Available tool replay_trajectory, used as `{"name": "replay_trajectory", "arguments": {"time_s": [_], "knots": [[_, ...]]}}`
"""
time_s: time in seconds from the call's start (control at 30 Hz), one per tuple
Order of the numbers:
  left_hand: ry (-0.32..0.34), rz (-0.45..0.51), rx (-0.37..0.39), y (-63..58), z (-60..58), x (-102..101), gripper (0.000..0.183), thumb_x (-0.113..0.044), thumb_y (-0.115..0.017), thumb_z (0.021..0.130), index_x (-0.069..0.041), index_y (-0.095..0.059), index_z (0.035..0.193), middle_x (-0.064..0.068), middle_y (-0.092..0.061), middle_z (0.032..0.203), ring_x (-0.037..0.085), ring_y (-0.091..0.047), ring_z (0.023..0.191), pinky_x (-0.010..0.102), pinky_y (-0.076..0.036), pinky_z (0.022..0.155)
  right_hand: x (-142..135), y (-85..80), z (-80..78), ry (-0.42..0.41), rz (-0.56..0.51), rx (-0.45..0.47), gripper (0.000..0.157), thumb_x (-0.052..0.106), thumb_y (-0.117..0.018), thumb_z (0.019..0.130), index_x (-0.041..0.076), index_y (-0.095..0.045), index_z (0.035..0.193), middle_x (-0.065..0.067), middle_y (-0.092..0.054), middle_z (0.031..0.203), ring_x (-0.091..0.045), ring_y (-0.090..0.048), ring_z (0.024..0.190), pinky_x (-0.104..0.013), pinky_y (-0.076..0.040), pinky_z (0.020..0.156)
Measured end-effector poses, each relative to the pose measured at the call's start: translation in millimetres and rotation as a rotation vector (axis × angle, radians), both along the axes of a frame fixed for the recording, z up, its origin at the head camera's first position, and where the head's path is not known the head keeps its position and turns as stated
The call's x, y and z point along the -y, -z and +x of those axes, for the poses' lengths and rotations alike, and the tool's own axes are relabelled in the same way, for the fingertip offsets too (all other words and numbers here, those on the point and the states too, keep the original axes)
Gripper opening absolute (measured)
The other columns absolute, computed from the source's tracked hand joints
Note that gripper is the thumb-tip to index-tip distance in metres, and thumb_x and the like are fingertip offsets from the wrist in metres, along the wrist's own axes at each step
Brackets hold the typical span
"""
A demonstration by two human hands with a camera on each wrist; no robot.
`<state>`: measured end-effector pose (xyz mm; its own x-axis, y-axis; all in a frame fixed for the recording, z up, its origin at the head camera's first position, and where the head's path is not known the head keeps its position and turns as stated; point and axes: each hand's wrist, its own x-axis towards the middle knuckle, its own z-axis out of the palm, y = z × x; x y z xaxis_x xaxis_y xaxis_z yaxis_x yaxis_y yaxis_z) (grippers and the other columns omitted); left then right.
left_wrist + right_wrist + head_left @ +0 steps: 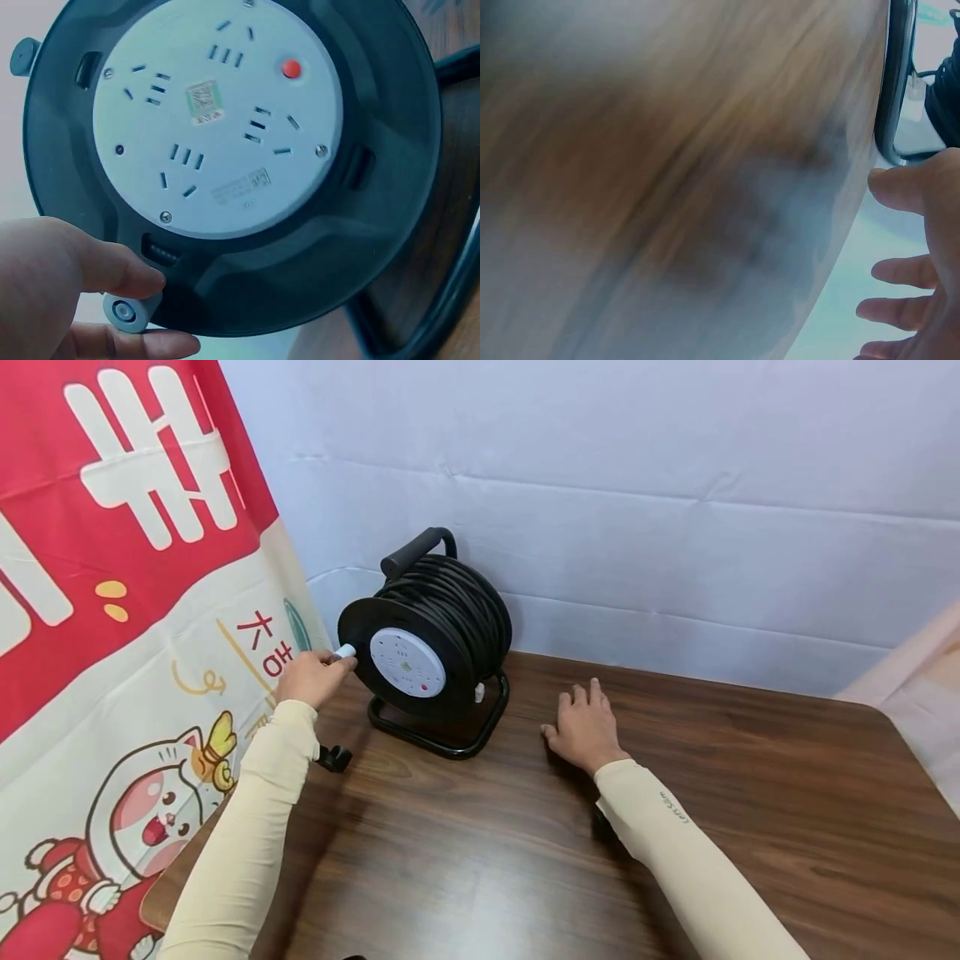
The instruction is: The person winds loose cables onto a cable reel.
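A black cable reel [442, 618] wound with black cable stands on its tubular frame at the back left of the table. Its round white socket panel [217, 120] has several outlets and a red button [291, 69]. My left hand [311, 678] pinches the small light-grey crank knob [129, 311] at the edge of the reel's disc, between thumb and fingers. To the right of the reel, my right hand [587, 727] is over the tabletop with its fingers loosely extended, holding nothing. In the right wrist view its thumb and fingers [900, 313] stand apart.
The brown wooden table [712, 793] runs to the right. A white cloth [637, 510] hangs behind it and a red and white printed cloth [217, 602] at the left. Near my left wrist is a small black object [335, 758]. A white plug-like piece [479, 692] hangs by the reel's frame.
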<state>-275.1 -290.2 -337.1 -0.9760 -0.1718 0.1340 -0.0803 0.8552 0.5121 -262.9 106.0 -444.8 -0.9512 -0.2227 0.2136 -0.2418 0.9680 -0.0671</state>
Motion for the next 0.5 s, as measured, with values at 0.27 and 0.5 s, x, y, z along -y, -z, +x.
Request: {"name": "replay_trajectory", "arguments": {"time_s": [0.27, 0.5], "knots": [[0.035, -0.045, 0.020, -8.9, -3.8, 8, 0.052, -0.054, -0.048, 0.085, -0.008, -0.063, 0.102, 0.017, -0.061, 0.101, 0.033, -0.054, 0.086, 0.043, -0.041, 0.067, -26, 0.8, 2.4, 0.043, -0.024, 0.001, 0.064, 0.038, -0.055, 0.088, -0.009, -0.042, 0.129, -0.034, -0.034, 0.133, -0.053, -0.011, 0.129, -0.059, -0.019, 0.102], [-0.053, -0.066, -0.128, -32.6, 13.0, 6, 0.059, -0.058, -0.045, 0.085, -0.006, -0.060, 0.110, 0.017, -0.061, 0.106, 0.037, -0.055, 0.094, 0.050, -0.042, 0.072, -52, -6.0, -1.5, 0.078, -0.042, -0.034, 0.065, 0.038, -0.053, 0.088, -0.012, -0.040, 0.128, -0.037, -0.033, 0.131, -0.055, -0.013, 0.127, -0.060, -0.018, 0.101]]}}
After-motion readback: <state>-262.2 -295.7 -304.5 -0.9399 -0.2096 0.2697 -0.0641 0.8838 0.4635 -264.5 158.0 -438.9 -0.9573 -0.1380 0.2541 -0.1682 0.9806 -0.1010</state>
